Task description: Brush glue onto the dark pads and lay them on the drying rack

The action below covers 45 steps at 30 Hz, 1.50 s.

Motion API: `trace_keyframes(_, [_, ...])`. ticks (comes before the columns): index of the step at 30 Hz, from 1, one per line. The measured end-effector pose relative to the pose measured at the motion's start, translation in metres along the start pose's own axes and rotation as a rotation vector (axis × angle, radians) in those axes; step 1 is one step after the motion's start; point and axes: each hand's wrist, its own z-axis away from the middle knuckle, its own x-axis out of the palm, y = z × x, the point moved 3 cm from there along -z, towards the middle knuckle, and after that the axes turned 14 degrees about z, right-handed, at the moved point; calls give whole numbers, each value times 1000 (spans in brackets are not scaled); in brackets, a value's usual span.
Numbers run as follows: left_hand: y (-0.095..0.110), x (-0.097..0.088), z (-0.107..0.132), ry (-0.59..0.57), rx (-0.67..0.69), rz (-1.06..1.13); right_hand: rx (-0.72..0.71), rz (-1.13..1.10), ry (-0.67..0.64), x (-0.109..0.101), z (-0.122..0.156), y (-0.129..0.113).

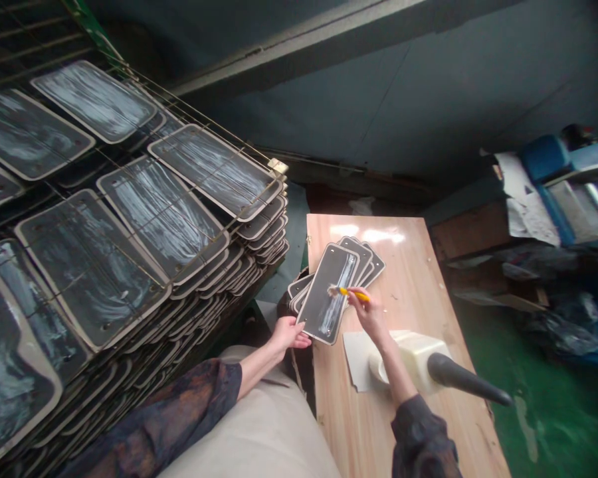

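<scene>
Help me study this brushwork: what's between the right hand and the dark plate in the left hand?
In the head view, a yellow-handled brush links the right hand to the dark plate, its bristles apparently touching it.

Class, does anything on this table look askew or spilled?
The lower plates look askew: they fan out at different angles rather than stacking squarely beneath the top plate. No obvious spill stands out on the wooden tabletop.
</scene>
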Motion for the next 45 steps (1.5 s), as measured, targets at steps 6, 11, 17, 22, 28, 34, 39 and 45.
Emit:
trace_keyframes(6, [3, 0, -1, -18, 18, -27, -191, 267, 366, -9, -62, -2])
trace_keyframes(11, [2, -3, -2, -32, 22, -33, -255, 478, 316, 7, -66, -15])
trace_keyframes(17, [-4, -7, -10, -38, 27, -40, -285, 394, 37, 26, 22, -39])
trace_keyframes(22, [-3, -9, -9, -49, 19, -56, -137, 205, -212, 27, 84, -54])
trace_keyframes(28, [0, -10, -4, -118, 35, -84, 133, -250, -302, 29, 51, -41])
trace_keyframes(34, [1, -11, -8, -108, 49, -129, 154, -301, -9, 30, -18, -16])
trace_keyframes(39, [1, -12, -10, -101, 36, -145, 3, -84, 273, 10, -63, -21])
trace_keyframes(45, [3, -13, -11, -97, 35, -151, -203, 273, 239, 18, -79, -34])
